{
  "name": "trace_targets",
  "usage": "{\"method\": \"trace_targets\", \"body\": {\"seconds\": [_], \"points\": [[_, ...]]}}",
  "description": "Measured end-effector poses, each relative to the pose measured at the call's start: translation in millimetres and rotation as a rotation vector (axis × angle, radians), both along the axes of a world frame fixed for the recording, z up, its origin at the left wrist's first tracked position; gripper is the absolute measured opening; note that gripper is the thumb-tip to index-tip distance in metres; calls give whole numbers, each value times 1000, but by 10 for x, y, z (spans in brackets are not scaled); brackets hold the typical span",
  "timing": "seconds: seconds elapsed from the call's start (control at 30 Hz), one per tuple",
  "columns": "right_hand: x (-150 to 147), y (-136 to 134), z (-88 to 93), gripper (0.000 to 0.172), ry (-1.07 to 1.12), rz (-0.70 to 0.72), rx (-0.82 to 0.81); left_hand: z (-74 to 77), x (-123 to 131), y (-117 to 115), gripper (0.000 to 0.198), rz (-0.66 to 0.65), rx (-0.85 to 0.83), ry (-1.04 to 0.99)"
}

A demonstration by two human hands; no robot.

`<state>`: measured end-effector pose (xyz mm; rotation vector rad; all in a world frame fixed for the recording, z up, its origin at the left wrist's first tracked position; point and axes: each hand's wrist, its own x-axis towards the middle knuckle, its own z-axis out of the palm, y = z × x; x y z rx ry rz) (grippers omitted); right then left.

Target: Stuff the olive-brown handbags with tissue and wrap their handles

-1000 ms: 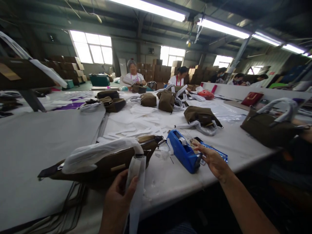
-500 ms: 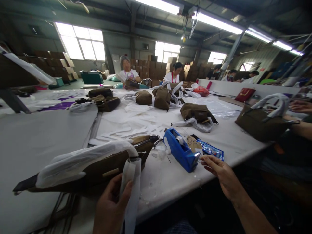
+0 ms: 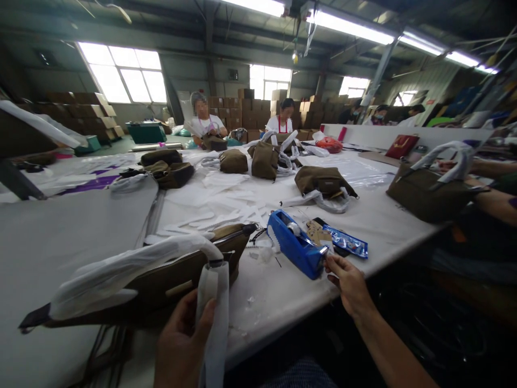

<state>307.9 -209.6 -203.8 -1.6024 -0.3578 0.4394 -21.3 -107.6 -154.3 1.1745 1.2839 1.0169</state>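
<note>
Bag [image 3: 155,302] lies on the near part of the desk [image 3: 262,318], in front of us and to the left, tilted, its zip side up. Our left hand [image 3: 181,331] has its grip pinching the white wrap [image 3: 216,318] round the near end of the handle; the wrap hangs down past the thumb.

Right hand [image 3: 349,280] at the cutter end of the blue tape dispenser [image 3: 297,248]: thumb and finger pressed together there. Whether tape lies between them, we cannot tell.

Progress, as we judge it: the long upper run of the handle [image 3: 133,267] is sheathed in white. The near end is covered too, but we see no tape closing it, so we take the fastening as undone. The right hand's place at the cutter suggests tape is being drawn.

Beyond the dispenser, a brown card [image 3: 317,231] and a blue packet [image 3: 349,242]. Farther back, several olive bags [image 3: 264,160] with wrapped handles, seemingly further along; how well those are fastened is too small to tell.
</note>
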Motion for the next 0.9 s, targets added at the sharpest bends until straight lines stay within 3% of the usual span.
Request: {"method": "trace_targets", "body": {"seconds": [0.23,0.43,0.57,0.67,0.73,0.8,0.9], "points": [[-6,12,89,45,-155,-20,-89,-84,-35,59,55,-50,26,-79],[9,-46,44,53,-241,-39,-141,-108,-66,123,60,-104,76,-135],[-214,-191,128,54,-319,-3,-110,-117,-71,134,61,-109,86,-168],[-618,-231,342,46,-355,163,-62,-121,-70,118,59,-109,111,-194],[-950,-171,537,38,-367,393,-42,-117,-61,102,56,-120,123,-207],[-1277,-31,733,31,-390,635,19,-117,-48,92,50,-107,142,-224],[-1680,285,947,23,-486,851,135,-131,-32,100,44,-91,192,-246]]}}
